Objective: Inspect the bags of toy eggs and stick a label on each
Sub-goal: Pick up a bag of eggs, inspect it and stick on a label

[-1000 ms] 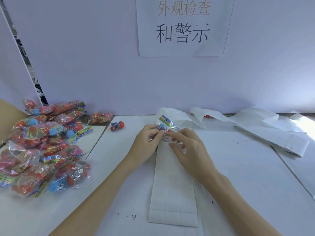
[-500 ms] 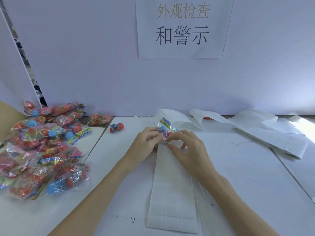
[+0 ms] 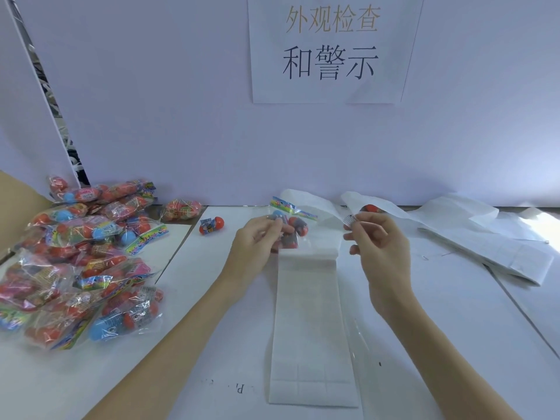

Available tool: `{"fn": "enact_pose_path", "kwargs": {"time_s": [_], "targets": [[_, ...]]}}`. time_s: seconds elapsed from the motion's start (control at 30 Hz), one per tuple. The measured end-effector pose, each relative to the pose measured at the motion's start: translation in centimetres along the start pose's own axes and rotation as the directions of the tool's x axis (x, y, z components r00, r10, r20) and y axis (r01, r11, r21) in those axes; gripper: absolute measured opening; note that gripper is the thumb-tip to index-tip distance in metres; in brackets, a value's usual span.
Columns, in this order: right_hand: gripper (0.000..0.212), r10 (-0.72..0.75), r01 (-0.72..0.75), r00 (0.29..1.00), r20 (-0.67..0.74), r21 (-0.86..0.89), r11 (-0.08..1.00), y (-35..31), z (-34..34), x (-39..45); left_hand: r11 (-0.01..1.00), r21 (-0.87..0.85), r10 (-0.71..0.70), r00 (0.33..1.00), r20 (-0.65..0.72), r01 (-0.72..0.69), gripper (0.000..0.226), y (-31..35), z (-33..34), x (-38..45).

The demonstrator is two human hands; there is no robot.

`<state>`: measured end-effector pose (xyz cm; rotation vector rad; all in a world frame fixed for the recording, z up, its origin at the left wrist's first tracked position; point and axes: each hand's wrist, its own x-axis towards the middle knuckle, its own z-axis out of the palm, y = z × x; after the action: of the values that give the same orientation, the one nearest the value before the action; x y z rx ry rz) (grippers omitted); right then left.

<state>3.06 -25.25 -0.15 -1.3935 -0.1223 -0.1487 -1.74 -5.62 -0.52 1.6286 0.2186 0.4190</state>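
Head view is showing the left hand (image 3: 257, 242) gripping one bag of toy eggs (image 3: 290, 227), its fingers curling round the clear plastic and keeping the bag just above the far end of the label strip (image 3: 309, 313). The right hand (image 3: 378, 247) is pinching a small printed label (image 3: 350, 221) between thumb and fingertip, lifted off the table (image 3: 439, 313), a short way to the right of the bag and apart from it. So both grips are grasping something, and neither is resting on the table. To the left of the left grip, well apart, the pile of bags (image 3: 78, 256) is lying, and one loose egg (image 3: 211, 226) is lying between that pile and the held bag. Beyond the right grip, used backing paper (image 3: 485, 237) is lying in folds. In my judgement the step in hand is sticking the label on this bag. To do it well, the left grip should be pulling the plastic flat and steady, and the right grip should be bringing the label down on a smooth part, touching one edge first and then pressing along it, so no wrinkle is forming. I cannot tell which side of the label is sticky.
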Motion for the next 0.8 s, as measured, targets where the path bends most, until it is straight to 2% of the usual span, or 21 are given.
{"fn": "enact_pose_path", "kwargs": {"time_s": [0.07, 0.27, 0.4, 0.67, 0.8], "targets": [[0.010, 0.043, -0.043, 0.999, 0.010, -0.007, 0.999, 0.0, 0.0, 0.0, 0.999, -0.004, 0.047, 0.997, -0.058, -0.047, 0.012, 0.0, -0.1, 0.0], [0.022, 0.075, -0.078, 0.982, 0.173, 0.011, 0.997, 0.0, 1.0, -1.1, 0.985, -0.035, 0.168, 0.986, -0.021, -0.169, 0.024, 0.2, -0.4, 0.0], [0.021, 0.008, -0.011, 0.985, 0.174, 0.017, 1.000, -0.7, 1.1, -1.4, 0.971, -0.052, 0.235, 0.971, 0.034, -0.233, 0.027, 0.4, -0.1, -0.2], [0.023, -0.058, 0.046, 0.979, 0.197, 0.066, 0.997, -1.9, 0.7, -1.4, 0.957, -0.113, 0.275, 0.960, 0.056, -0.267, 0.028, 0.6, 0.6, -0.6], [0.023, -0.070, 0.057, 0.971, 0.231, 0.061, 0.996, -1.8, 0.9, -1.6, 0.952, -0.156, 0.277, 0.958, 0.068, -0.264, 0.039, 0.8, 0.6, -0.6]]}}
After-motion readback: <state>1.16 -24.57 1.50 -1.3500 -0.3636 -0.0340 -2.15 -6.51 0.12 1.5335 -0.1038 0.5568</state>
